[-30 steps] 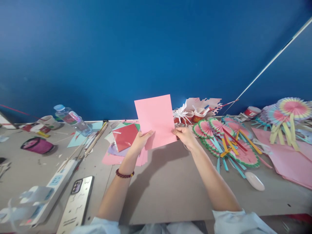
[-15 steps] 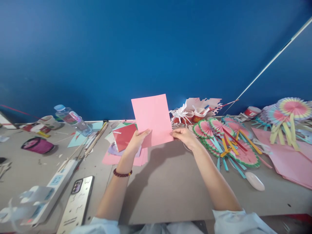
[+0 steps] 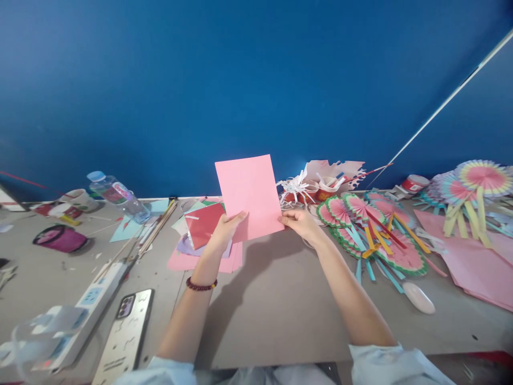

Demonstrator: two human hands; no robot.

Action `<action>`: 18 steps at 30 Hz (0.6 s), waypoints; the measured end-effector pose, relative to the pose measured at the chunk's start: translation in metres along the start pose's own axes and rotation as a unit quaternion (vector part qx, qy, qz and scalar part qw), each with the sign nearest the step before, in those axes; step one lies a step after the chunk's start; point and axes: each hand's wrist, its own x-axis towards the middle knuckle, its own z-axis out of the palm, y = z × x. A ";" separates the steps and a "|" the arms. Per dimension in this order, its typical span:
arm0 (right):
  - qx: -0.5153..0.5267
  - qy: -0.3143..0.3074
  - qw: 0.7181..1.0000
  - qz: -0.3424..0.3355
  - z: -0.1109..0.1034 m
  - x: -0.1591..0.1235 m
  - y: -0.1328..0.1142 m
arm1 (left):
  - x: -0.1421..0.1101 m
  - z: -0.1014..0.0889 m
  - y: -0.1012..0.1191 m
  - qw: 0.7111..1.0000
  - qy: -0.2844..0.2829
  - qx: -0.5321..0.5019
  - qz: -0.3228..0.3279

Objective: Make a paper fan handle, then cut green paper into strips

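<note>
Pink craft paper [image 3: 248, 190]: held up, left of watermelon-patterned fans [image 3: 409, 258] | left fingers [image 3: 236, 219], right fingers [image 3: 290, 219]: closed, pinching opposite lower corners | Judged: light, smooth, easily creased; grip edges lightly

Matt paper sheet [image 3: 251, 192], seemingly plastic bottle [image 3: 121, 196]

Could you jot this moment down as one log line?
Left hand: holds pink paper | Right hand: holds it near lower right corner | Table: phone, bottle, paper fans
</note>
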 end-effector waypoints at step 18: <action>-0.076 -0.018 0.997 0.007 0.009 -0.013 -0.021 | 0.002 -0.007 0.004 1.000 0.020 0.013 -0.003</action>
